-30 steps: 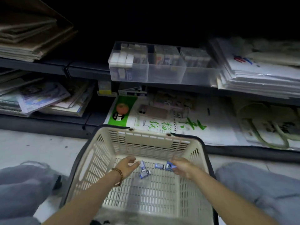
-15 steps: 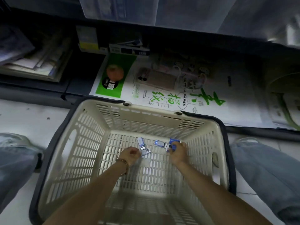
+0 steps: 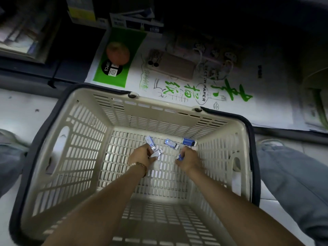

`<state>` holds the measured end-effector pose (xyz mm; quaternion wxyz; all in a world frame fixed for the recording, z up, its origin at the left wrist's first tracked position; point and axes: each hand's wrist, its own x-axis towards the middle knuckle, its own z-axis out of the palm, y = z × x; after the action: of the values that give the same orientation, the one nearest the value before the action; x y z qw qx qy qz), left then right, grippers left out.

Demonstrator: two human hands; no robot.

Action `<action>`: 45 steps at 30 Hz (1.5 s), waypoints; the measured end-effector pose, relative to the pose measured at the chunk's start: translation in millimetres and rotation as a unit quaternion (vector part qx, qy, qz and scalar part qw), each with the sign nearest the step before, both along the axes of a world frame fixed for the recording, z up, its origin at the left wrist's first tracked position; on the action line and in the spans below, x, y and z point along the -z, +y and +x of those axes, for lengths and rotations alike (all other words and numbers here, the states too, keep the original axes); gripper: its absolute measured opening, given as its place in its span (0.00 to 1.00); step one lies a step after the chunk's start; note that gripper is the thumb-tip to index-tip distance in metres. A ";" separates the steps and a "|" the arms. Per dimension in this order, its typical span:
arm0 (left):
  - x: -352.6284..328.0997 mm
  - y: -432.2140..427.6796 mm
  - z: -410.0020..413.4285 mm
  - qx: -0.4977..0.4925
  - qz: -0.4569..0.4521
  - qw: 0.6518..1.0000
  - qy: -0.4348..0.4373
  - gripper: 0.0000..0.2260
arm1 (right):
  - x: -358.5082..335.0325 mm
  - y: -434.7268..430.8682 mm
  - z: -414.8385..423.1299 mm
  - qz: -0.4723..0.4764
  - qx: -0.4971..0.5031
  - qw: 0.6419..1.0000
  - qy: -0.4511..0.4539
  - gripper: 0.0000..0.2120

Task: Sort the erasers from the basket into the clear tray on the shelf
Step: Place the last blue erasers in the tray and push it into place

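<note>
Pickup step; left hand (image 3: 142,157) pinches a pale eraser (image 3: 157,153); right hand (image 3: 190,158) grips a blue eraser (image 3: 180,157); next, I judge, carry both to the tray.

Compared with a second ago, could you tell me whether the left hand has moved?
Yes. Against the basket, the left hand has moved right, from beside the pale erasers onto them, and its fingers now curl round one.

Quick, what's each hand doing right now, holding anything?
Left hand: closed, gripping a white eraser.
Right hand: closed, gripping a blue eraser.
</note>
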<state>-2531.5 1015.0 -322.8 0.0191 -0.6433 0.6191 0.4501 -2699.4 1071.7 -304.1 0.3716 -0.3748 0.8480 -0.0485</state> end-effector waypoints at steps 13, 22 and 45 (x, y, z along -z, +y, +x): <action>-5.4 9.7 1.1 0.152 -0.005 0.984 -0.091 0.14 | 6.4 32.4 2.8 -0.032 0.340 0.891 -0.299 0.19; 5.1 32.0 14.2 0.232 -0.057 0.970 -0.042 0.11 | 3.3 55.1 22.8 0.019 0.362 0.847 -0.388 0.21; -359.1 -26.4 24.5 -0.031 0.161 0.842 0.515 0.24 | -342.4 -38.3 22.5 -0.324 0.047 0.764 -0.556 0.09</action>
<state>-2507.0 988.6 36.2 -0.2135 -0.3260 0.4383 0.8099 -2676.9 1033.4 38.3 0.6316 -0.3399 0.4435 -0.5375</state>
